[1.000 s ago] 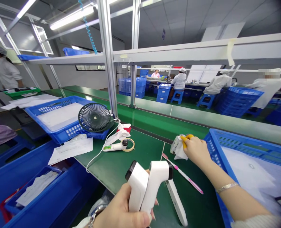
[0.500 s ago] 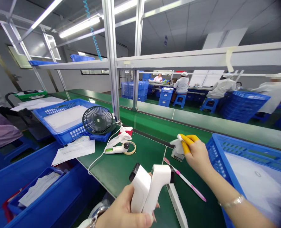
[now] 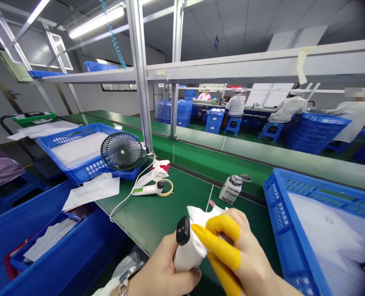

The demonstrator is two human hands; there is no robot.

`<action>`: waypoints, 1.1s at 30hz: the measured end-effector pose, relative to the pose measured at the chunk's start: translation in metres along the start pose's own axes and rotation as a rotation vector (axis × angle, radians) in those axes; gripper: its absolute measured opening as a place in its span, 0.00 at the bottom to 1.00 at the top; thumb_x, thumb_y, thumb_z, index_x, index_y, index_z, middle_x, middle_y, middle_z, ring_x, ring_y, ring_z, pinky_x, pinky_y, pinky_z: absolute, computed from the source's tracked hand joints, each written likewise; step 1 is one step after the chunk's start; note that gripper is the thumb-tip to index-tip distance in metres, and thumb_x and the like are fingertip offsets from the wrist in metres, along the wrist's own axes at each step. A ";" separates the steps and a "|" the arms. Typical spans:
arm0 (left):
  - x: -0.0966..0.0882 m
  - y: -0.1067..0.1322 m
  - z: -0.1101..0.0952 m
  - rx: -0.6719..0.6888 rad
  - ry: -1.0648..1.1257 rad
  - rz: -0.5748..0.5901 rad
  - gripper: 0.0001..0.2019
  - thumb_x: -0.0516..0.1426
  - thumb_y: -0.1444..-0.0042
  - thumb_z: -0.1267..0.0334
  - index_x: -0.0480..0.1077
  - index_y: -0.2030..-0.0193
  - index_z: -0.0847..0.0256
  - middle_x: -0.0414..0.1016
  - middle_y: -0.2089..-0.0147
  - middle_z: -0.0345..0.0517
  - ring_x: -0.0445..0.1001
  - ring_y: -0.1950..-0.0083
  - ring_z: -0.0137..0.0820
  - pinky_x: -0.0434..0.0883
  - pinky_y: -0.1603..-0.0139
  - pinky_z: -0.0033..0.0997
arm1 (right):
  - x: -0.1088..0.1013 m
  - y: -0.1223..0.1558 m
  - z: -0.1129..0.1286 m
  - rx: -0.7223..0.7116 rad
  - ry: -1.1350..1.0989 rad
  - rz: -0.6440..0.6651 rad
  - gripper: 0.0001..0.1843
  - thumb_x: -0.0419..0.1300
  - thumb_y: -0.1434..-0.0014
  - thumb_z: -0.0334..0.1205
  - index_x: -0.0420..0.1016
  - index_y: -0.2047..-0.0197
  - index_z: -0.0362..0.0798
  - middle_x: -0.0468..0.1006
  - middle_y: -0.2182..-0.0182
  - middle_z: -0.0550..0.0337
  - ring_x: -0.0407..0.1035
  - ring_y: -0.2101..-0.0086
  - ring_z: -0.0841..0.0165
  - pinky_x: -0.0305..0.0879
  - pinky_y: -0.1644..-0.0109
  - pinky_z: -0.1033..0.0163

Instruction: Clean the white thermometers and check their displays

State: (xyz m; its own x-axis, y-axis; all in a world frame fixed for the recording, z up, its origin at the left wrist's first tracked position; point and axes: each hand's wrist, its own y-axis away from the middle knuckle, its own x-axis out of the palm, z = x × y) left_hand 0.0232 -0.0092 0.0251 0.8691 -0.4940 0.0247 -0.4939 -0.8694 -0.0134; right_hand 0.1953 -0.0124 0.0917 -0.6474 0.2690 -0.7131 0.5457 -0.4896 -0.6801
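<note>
The left hand was wrapped around the white handheld device, positioned above the green bench near its front edge. The right hand, with yellow finger covers, pinched a white tissue against the device. A small bottle stood beyond the hands, left of the blue basket.

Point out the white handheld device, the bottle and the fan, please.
White handheld device [image 3: 185,254], head view: on its white body.
Bottle [image 3: 230,190], head view: on its side.
Fan [image 3: 122,151], head view: grille centre.
</note>
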 end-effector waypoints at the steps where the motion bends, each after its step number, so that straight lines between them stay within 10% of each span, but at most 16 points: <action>1: 0.000 0.000 0.000 -0.007 0.000 0.002 0.16 0.56 0.58 0.76 0.69 0.59 0.62 0.64 0.67 0.38 0.60 0.68 0.25 0.63 0.65 0.25 | -0.001 0.000 0.000 0.009 -0.016 0.020 0.15 0.53 0.45 0.27 0.72 0.54 0.44 0.69 0.69 0.52 0.61 0.68 0.65 0.60 0.64 0.55; 10: -0.007 0.008 0.015 -0.269 0.196 -0.126 0.21 0.62 0.60 0.67 0.64 0.57 0.63 0.70 0.65 0.42 0.68 0.64 0.31 0.65 0.63 0.30 | -0.003 0.007 -0.001 -0.006 -0.011 0.071 0.09 0.55 0.44 0.31 0.75 0.62 0.47 0.72 0.69 0.55 0.62 0.67 0.66 0.58 0.59 0.55; 23: -0.018 0.011 0.012 -0.180 0.276 0.020 0.19 0.63 0.57 0.63 0.65 0.57 0.62 0.71 0.66 0.41 0.68 0.64 0.29 0.64 0.63 0.28 | 0.000 0.005 -0.009 -0.175 0.154 -0.053 0.11 0.51 0.40 0.34 0.76 0.62 0.48 0.74 0.74 0.60 0.62 0.69 0.68 0.54 0.54 0.54; 33: -0.006 0.012 0.002 -0.191 0.144 -0.079 0.21 0.62 0.56 0.65 0.66 0.52 0.61 0.71 0.63 0.43 0.67 0.63 0.30 0.65 0.63 0.28 | 0.006 0.004 -0.002 -0.140 0.168 -0.029 0.10 0.53 0.44 0.31 0.74 0.63 0.48 0.73 0.71 0.60 0.62 0.68 0.67 0.54 0.54 0.55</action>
State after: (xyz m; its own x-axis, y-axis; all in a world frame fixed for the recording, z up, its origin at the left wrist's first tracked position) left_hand 0.0117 -0.0168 0.0225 0.8990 -0.4075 0.1603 -0.4328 -0.8828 0.1826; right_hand 0.1944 -0.0112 0.0839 -0.5721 0.4215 -0.7036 0.6048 -0.3626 -0.7090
